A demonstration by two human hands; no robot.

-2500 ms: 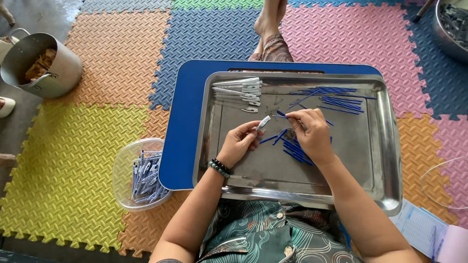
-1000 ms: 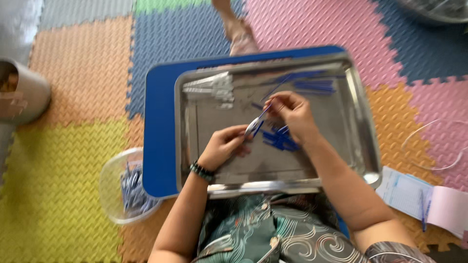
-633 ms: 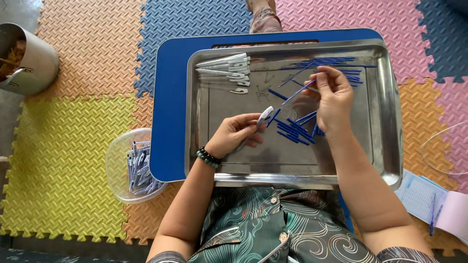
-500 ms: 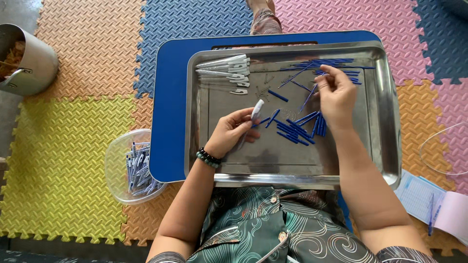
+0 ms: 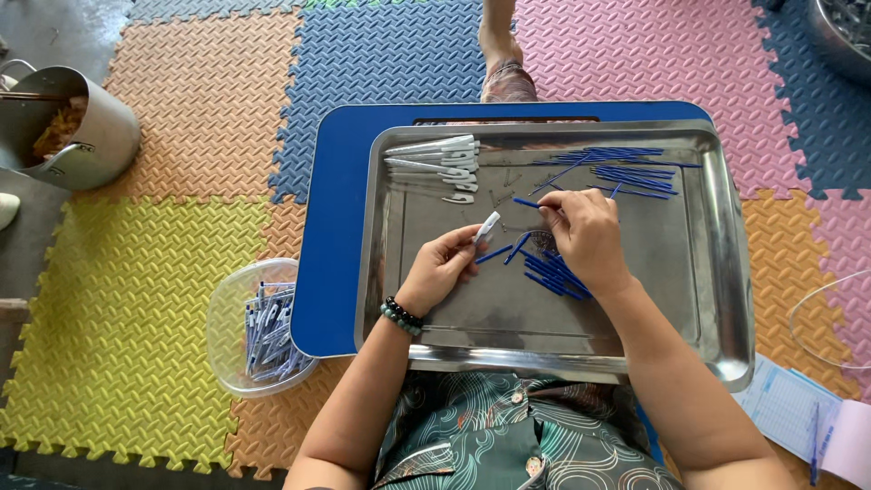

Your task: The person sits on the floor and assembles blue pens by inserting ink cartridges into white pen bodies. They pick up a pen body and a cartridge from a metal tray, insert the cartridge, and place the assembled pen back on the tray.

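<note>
- Head view, containers: a steel tray lies on a blue board over the person's lap. It holds a row of white pen caps at its upper left, a pile of thin blue refills at its upper right and a cluster of short blue tips mid-tray.
- A clear plastic bowl on the foam floor mat, left of the board, holds finished blue and white pens.
- A steel pot stands at the far left; what is in it is unclear.
- Hands: the left hand is curled, fingertips pinching a white pen cap that points up and right.
- The right hand is palm down over the blue tips, fingertips closing on a blue refill lying on the tray.
- Change: half a second ago the right hand was higher, near the refill pile; now it sits lower, nearer the left hand, which has kept its cap.
</note>
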